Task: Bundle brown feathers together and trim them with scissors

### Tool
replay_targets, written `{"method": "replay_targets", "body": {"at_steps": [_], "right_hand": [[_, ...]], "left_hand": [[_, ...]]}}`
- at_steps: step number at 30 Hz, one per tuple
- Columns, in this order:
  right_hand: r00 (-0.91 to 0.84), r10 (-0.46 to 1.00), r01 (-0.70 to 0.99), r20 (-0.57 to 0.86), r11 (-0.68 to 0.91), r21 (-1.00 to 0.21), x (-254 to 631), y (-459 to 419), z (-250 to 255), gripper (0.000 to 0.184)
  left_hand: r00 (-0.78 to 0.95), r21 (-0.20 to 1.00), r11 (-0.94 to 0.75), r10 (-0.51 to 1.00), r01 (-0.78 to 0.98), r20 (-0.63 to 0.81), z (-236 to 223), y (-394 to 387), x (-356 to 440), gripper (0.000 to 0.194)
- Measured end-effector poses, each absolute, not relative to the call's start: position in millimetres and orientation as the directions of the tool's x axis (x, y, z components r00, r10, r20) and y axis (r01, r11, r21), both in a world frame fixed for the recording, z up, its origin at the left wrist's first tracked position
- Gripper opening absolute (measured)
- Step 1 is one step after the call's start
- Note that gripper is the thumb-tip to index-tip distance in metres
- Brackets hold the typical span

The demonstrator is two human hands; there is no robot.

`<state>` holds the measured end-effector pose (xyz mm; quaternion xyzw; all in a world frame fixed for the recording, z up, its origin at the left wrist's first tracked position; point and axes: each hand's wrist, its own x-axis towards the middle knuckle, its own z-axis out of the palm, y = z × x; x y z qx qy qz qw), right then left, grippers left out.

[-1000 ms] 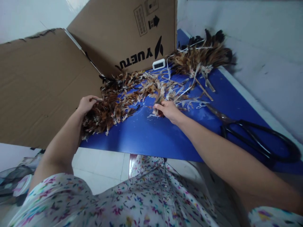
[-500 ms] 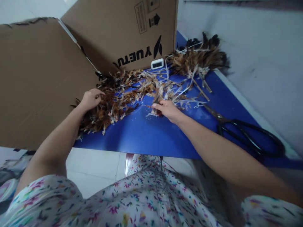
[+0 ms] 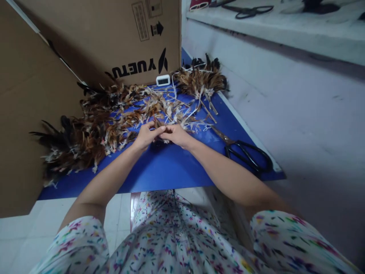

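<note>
Both hands meet over the blue tabletop (image 3: 159, 169), thumbs close together around a small bunch of brown feathers (image 3: 158, 122). My left hand (image 3: 147, 135) is closed on the bunch from the left side. From the right, my right hand (image 3: 177, 135) pinches the same bunch, and the fingers partly hide it. A wide spread of loose brown, black and white feathers (image 3: 88, 137) lies left of the hands. More pale feathers lie just beyond them. Black-handled scissors (image 3: 248, 154) rest to the right, blades pointing toward the feathers.
Cardboard box walls (image 3: 94, 42) stand at the left and back. A small white digital timer (image 3: 163, 80) sits by the box. Behind the scissors is a tied feather bundle (image 3: 201, 78) with sticks. A wall and a shelf (image 3: 273, 26) holding other scissors (image 3: 251, 11) border the right.
My left hand has moved right, from the feather pile to the bunch at my right hand. The camera view has turned right, bringing the shelf into sight.
</note>
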<state>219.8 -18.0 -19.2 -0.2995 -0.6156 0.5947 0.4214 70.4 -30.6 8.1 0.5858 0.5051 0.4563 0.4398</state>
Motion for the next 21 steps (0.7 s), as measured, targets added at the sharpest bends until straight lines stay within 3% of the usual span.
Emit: {"method": "replay_targets", "body": {"at_steps": [4, 8, 10, 13, 17, 21], "right_hand": [[-0.416, 0.895, -0.065, 0.161, 0.148, -0.987, 221, -19, -16, 0.015], [-0.409, 0.909, -0.050, 0.085, 0.071, -0.996, 222, -23, -9, 0.016], [-0.392, 0.919, -0.059, 0.042, 0.020, -0.998, 222, -24, -6, 0.004], [-0.347, 0.938, -0.088, 0.000, -0.032, -0.996, 222, -23, -6, 0.012], [-0.322, 0.946, -0.112, -0.021, -0.060, -0.992, 222, -22, -8, 0.004], [-0.297, 0.953, -0.114, -0.050, -0.087, -0.990, 222, -21, -9, 0.009]], "left_hand": [[-0.028, 0.949, -0.203, 0.976, 0.242, 0.216, 5, -27, 70, 0.030], [-0.122, 0.955, -0.221, 0.961, 0.199, 0.248, 3, -26, 66, 0.031], [-0.158, 0.962, -0.222, 0.956, 0.159, 0.246, 2, -25, 64, 0.035], [-0.190, 0.972, -0.209, 0.955, 0.110, 0.227, 0, -23, 62, 0.037], [-0.201, 0.980, -0.188, 0.959, 0.070, 0.198, -4, -22, 60, 0.037], [-0.164, 0.990, -0.143, 0.976, 0.004, 0.142, -6, -23, 61, 0.043]]}}
